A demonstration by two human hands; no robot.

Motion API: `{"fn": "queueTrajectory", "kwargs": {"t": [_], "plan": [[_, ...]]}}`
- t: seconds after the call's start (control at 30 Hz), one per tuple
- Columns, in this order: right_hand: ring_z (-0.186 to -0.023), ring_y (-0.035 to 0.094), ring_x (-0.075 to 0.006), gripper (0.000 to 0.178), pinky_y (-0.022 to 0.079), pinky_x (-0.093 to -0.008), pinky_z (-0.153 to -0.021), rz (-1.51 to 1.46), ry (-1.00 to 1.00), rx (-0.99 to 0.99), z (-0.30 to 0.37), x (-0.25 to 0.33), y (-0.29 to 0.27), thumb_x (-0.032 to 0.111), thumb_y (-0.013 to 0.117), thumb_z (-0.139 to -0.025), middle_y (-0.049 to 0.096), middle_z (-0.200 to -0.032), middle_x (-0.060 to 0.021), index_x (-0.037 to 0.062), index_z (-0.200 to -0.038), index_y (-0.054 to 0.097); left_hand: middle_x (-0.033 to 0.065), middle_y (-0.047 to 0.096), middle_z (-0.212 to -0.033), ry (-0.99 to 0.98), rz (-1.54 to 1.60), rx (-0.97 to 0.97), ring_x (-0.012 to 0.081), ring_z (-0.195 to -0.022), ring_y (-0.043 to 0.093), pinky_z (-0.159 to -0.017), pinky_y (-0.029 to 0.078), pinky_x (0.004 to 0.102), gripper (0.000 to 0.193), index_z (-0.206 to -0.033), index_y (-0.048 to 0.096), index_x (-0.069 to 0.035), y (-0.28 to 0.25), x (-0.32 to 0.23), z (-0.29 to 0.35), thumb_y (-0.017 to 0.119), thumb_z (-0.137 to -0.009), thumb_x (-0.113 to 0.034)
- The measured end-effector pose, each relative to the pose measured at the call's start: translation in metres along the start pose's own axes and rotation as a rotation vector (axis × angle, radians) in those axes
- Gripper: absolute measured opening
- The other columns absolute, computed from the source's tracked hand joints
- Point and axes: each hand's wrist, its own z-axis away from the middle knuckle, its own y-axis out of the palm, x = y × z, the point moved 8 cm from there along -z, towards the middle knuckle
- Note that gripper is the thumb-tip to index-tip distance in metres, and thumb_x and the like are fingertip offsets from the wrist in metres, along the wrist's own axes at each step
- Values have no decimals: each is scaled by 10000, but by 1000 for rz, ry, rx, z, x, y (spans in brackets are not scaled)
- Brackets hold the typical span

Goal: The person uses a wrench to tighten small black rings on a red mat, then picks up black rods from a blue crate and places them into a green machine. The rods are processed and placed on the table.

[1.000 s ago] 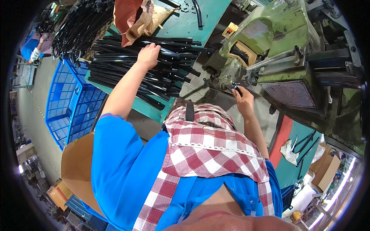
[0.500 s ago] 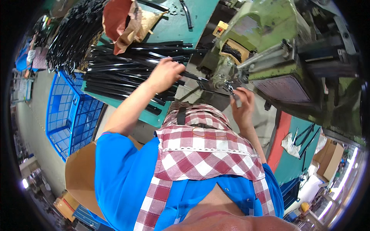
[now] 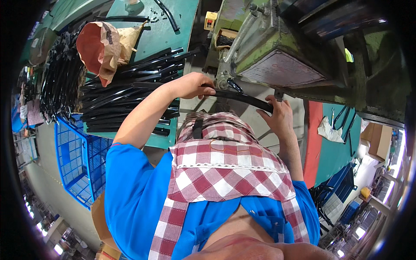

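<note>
A black, slightly curved tube [image 3: 242,98] spans the space in front of my apron, between my two hands. My left hand [image 3: 195,86] is closed around it near the pile of tubes, the fingers bent over it. At its right end, my right hand [image 3: 279,115] grips the tube between thumb and fingers. Just above the tube, a short glossy black piece [image 3: 235,85] sticks out from the green machine [image 3: 268,56]. Many similar black tubes [image 3: 130,97] lie in a heap on the green table [image 3: 162,141], left of my left hand.
A brown paper bag [image 3: 110,52] stands behind the tubes. Beyond it is a bundle of thin black strips [image 3: 60,82]. A blue plastic crate [image 3: 73,160] stands at the left. Near the machine are a tray of small black parts [image 3: 224,40] and a yellow switch box [image 3: 210,21].
My right hand has moved from a small black piece by the machine to the tube's right end. A tube now spans both hands. The whole view has shifted, the machine appearing further left.
</note>
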Motion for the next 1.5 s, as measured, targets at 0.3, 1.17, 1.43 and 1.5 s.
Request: {"fn": "queueTrajectory", "kwargs": {"t": [0.3,1.17,1.43,1.5], "plan": [[-972,547,-275,342,425,-412,-846,184,-12,-279,13,-20,-36,156,790,-734,582,-1019,-72,80,-1024,625,157,651,-761,7,-130,-86,300,-683,629,-658,503,375,378,-999,646,-12,-20,-29,-25,660,-902,-377],[-1037,581,-378,319,452,-440,-909,35,140,-319,0,-71,6,103,771,-741,658,-1070,-158,61,-1047,691,90,651,-683,3,142,-145,177,-601,647,-577,522,318,140,-817,655,-6,-27,-10,-72,654,-847,-143],[-1119,552,-391,464,429,-467,-957,2,177,-213,8,-89,33,85,734,-719,623,-1160,-179,59,-1170,626,49,675,-693,-57,88,-54,163,-589,671,-619,515,312,298,-798,660,-75,-10,0,-72,710,-847,-365],[-1124,551,-388,474,427,-464,-960,-83,202,-201,6,-98,42,94,730,-724,620,-1168,-183,55,-1182,617,53,672,-683,66,-54,-105,161,-580,669,-615,514,315,283,-818,677,-82,-12,2,-74,715,-848,-361]]}}
